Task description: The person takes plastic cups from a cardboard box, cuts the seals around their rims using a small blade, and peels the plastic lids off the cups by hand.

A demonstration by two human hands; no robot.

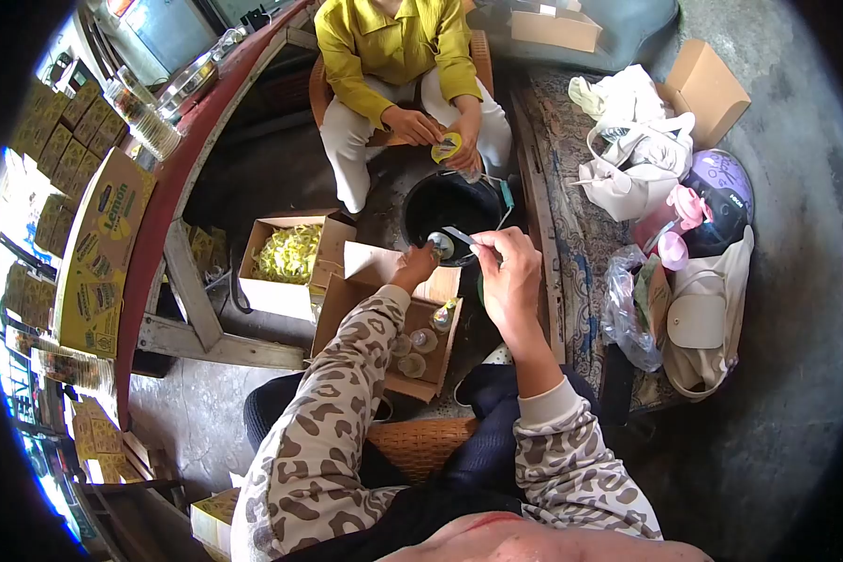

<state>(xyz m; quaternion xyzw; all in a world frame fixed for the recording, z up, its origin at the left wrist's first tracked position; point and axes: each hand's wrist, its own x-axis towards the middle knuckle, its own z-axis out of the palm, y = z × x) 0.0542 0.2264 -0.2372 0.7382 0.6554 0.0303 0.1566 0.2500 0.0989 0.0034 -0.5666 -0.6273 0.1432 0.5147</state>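
My left hand [418,268] is closed around a small clear plastic cup [440,245] at the near rim of a black bucket [410,208]. My right hand [510,270], just to the right, pinches a thin, flat, pale blade-like strip [458,234] between thumb and fingertips. Its tip points toward the cup; whether they touch I cannot tell. Below my left forearm, an open cardboard box [343,317] holds several clear cups [424,340], one with yellow on it. The bucket's inside is dark.
Opposite sits a person in a yellow-green shirt [398,51], holding a cup with a yellow lid [447,147]. A box of yellow wrappers [290,255] stands left. On the right, a patterned mat [557,169] bears bags and a purple helmet [721,183]. A red-edged table [180,178] flanks the left.
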